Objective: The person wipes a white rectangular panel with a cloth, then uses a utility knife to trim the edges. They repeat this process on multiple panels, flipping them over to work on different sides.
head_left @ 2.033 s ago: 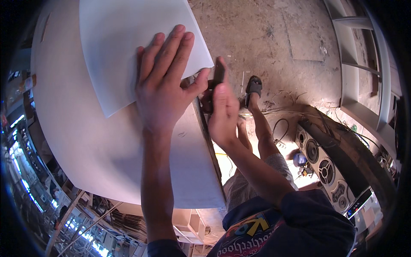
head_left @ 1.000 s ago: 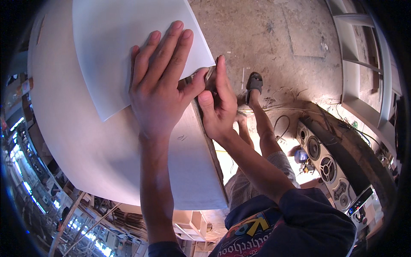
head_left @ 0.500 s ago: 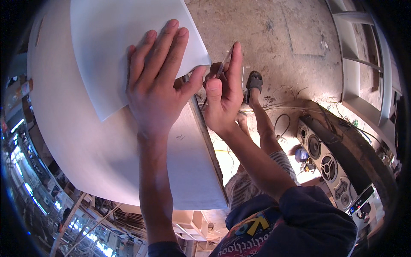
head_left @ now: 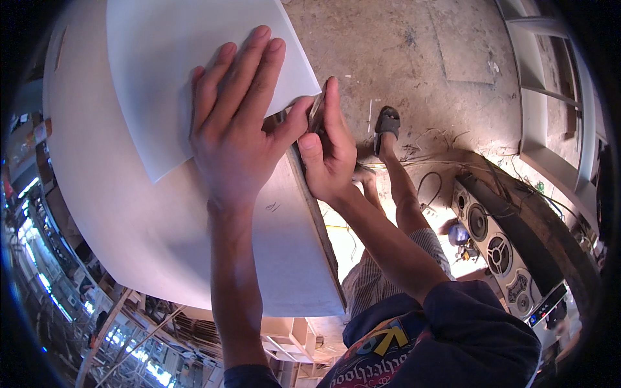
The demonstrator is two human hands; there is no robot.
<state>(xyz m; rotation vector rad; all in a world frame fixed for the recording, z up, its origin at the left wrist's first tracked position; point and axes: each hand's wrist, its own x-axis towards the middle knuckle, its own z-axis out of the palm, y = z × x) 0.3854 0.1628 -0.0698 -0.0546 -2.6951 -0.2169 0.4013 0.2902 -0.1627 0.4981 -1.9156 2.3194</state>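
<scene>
My left hand [head_left: 236, 132] lies flat with fingers spread on a smooth white sheet [head_left: 162, 71]. The sheet covers part of a pale wooden board [head_left: 129, 226], and one of its corners reaches the board's right edge. Just beyond that edge, my right hand [head_left: 333, 155] grips a thin, flat, blade-like strip [head_left: 316, 111] between thumb and fingers. The strip stands tilted beside the sheet's corner, next to my left thumb. Its lower part is hidden in my right palm, so its exact kind does not show.
A tall speaker [head_left: 498, 252] leans at the lower right among loose cables. A pale shelf-like frame [head_left: 533, 116] stands on the concrete floor [head_left: 401, 58] at far right. My sandalled foot [head_left: 388, 121] is below the board's right side. Wood pieces [head_left: 194, 330] lie at lower left.
My right hand has moved left and slightly down with the strip, bringing it against the sheet's corner near my left thumb. My left hand has stayed nearly still.
</scene>
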